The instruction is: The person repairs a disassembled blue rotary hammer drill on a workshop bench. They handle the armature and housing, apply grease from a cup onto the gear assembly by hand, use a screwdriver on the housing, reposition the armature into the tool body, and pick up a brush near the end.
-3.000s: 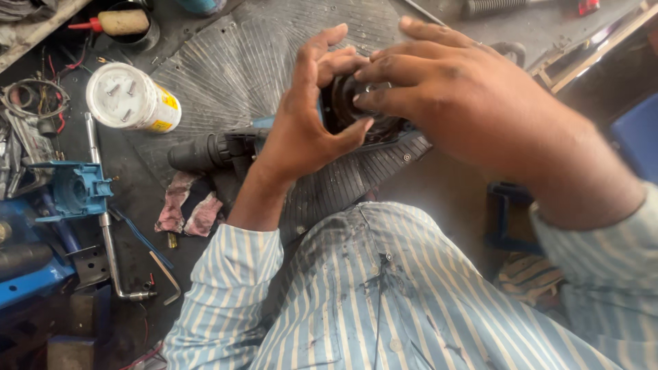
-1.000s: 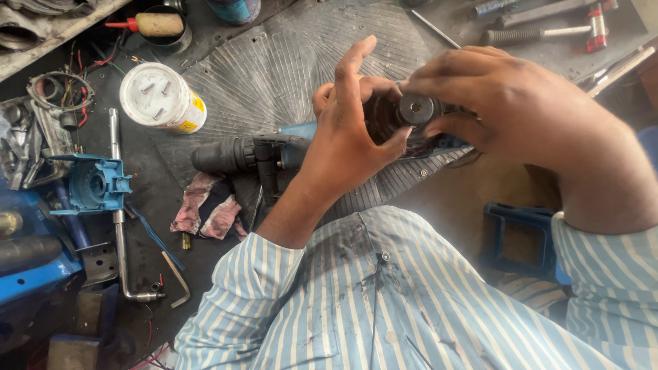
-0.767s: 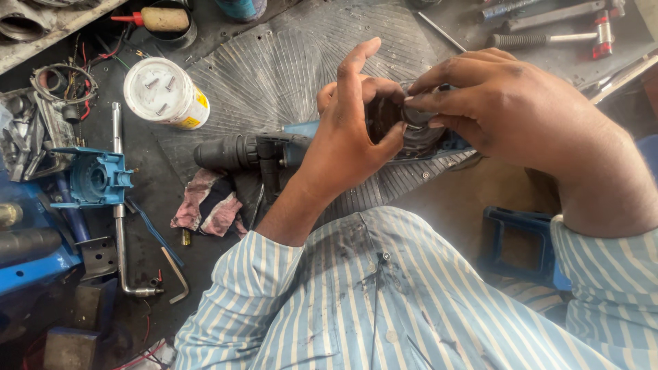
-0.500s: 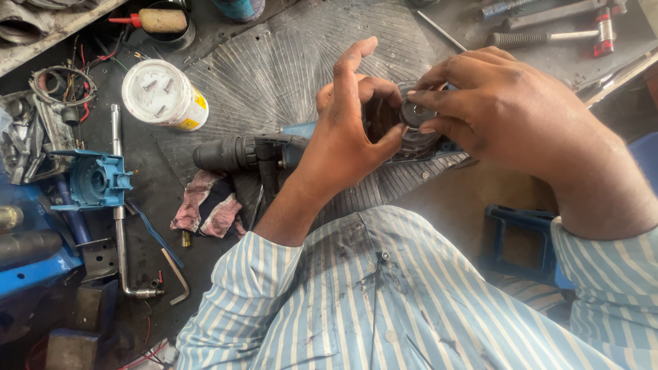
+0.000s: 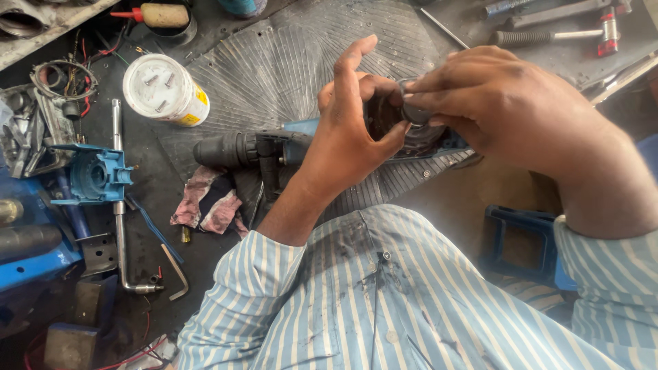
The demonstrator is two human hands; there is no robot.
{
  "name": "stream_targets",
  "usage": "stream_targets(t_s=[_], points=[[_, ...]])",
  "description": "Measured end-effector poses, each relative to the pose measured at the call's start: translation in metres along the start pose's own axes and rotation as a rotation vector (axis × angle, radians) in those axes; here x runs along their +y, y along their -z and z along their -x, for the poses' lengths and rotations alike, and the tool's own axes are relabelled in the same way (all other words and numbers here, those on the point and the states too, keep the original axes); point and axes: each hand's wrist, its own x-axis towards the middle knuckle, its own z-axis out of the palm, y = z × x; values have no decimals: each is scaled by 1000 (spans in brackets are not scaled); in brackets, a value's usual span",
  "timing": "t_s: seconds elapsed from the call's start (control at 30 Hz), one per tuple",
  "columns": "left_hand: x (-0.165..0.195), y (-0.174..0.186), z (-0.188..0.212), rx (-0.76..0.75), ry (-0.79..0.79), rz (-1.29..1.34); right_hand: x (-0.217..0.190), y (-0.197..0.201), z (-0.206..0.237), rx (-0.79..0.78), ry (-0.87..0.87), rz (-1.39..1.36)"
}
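Observation:
A black and blue rotary hammer drill (image 5: 250, 149) lies on a ribbed grey mat (image 5: 274, 62), its black nose pointing left. My left hand (image 5: 349, 133) wraps around the drill's open rear housing, index finger raised. My right hand (image 5: 500, 106) comes in from the right and pinches a small round dark metal part (image 5: 413, 112) at that opening. Most of the housing is hidden behind both hands.
A white round tub (image 5: 163, 89) holds screws at upper left. Left of the mat lie a blue gear housing (image 5: 92, 175), an L-shaped socket wrench (image 5: 120, 226), wires and a pink rag (image 5: 205, 205). A hammer (image 5: 555, 34) lies top right. A blue stool (image 5: 524, 243) stands lower right.
My right hand has brought the round metal part down from above the housing into its opening. My left hand keeps its hold on the drill.

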Motion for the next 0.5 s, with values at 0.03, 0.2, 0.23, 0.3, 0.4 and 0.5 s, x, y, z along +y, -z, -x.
stream_targets(t_s=[0.03, 0.2, 0.23, 0.3, 0.4, 0.5], points=[[-1, -1, 1, 1, -5, -9, -1, -3, 2, -45, -67, 18], [-2, -3, 1, -12, 31, 64, -2, -9, 7, 54, -67, 123], [-2, -4, 2, -15, 44, 78, -1, -7, 6, 126, 21, 95], [-1, -4, 3, 7, 0, 12, 3, -3, 2, 80, 98, 15], [0, -3, 4, 19, -13, -13, -5, -7, 2, -10, -102, 106], [1, -4, 5, 10, -6, 13, -11, -7, 5, 9, -204, 134]])
